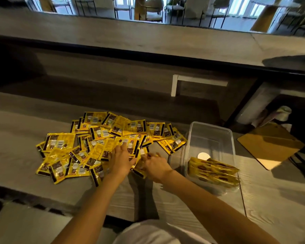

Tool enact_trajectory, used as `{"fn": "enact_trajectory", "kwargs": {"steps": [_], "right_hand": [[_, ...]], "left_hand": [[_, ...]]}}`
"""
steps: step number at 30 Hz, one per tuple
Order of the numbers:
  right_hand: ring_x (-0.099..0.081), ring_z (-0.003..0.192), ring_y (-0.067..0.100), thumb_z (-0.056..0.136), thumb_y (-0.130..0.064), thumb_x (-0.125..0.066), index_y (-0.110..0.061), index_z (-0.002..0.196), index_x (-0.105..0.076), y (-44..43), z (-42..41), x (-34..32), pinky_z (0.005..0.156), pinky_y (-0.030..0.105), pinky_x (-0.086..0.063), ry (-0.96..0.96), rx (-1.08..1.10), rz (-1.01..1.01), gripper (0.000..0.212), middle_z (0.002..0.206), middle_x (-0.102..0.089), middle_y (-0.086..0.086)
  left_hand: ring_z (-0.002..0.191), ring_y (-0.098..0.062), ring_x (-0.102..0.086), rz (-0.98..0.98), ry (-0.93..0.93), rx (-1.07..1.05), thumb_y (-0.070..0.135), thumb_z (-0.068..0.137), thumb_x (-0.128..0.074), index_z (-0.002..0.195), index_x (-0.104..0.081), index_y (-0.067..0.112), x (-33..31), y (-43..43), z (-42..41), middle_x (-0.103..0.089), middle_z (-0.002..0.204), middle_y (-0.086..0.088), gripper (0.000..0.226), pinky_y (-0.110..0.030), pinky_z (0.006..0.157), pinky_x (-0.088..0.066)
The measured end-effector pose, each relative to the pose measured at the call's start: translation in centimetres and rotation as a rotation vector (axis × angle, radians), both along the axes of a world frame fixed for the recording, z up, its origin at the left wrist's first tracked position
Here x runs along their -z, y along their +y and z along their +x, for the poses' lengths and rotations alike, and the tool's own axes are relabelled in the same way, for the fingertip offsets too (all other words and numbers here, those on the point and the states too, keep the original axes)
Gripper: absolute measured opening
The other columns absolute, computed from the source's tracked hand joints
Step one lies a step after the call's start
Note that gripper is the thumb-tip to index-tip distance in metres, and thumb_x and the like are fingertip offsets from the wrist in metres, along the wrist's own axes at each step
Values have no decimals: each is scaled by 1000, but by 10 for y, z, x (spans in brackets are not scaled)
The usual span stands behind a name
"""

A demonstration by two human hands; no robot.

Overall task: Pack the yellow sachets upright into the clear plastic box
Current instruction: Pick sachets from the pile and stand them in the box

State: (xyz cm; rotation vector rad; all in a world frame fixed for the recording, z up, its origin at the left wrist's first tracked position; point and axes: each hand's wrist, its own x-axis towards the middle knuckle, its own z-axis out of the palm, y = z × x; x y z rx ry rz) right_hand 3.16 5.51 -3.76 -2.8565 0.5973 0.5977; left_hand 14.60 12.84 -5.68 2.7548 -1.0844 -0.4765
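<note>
Sachets [102,143] lie heaped on the table [271,199] — some stand upright in the box [209,131]. Left hand [121,160] flat, fingers spread; right hand [156,165] grip — cannot tell.

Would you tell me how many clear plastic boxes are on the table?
1. The clear plastic box stands right of the sachet pile, beside the right hand, with sachets upright at its near end.

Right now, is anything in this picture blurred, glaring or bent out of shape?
Head view: the right hand is motion-blurred at the fingers; the sachets in the box look smeared; foil glare dots the sachet pile; the wide lens bows the counter edge; the windows are blown out.
</note>
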Motion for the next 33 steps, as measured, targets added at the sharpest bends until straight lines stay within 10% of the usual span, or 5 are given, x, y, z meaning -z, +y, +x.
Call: {"fn": "enact_trajectory", "kwargs": {"steps": [5,14,20,28,33], "right_hand": [[-64,102,27,95,-15,-40,-5,104,-63,1,-22,-10,92,35,-45,-85,110,-111,26,108,-67,12],[-22,140,39,97,-30,-44,-3,145,-20,-14,-14,19,110,49,-29,-64,228,12,60,149,-25,23],[-48,120,44,99,-31,-33,2,140,-23,-12,-8,13,95,46,-42,34,167,-142,54,132,-45,33],[-58,111,33,93,-8,-45,-4,126,-46,-30,-6,-23,88,38,-49,-312,438,4,33,118,-60,15],[-58,107,42,95,-14,-43,1,114,-55,-57,-10,-56,84,45,-47,-625,714,106,27,112,-63,23]], "left_hand": [[135,-31,-28,18,-56,52,50,86,-54,142,-34,14,9,-14,-16,-32,141,-14,69,-42,111,-26],[127,-29,-44,-127,26,59,11,94,-46,133,-39,9,-3,-18,-16,-47,137,-11,40,-39,100,-39],[108,-36,-58,-274,99,-188,-5,92,-41,126,-47,3,-19,-19,-6,-59,120,-20,36,-40,77,-47],[65,-25,-53,-654,178,-325,4,94,-43,121,-37,6,-46,-27,0,-50,82,-8,27,-34,47,-45],[96,-30,-62,-746,357,-277,-4,90,-50,121,-35,17,-68,-44,-4,-50,118,-16,40,-37,57,-58]]}}
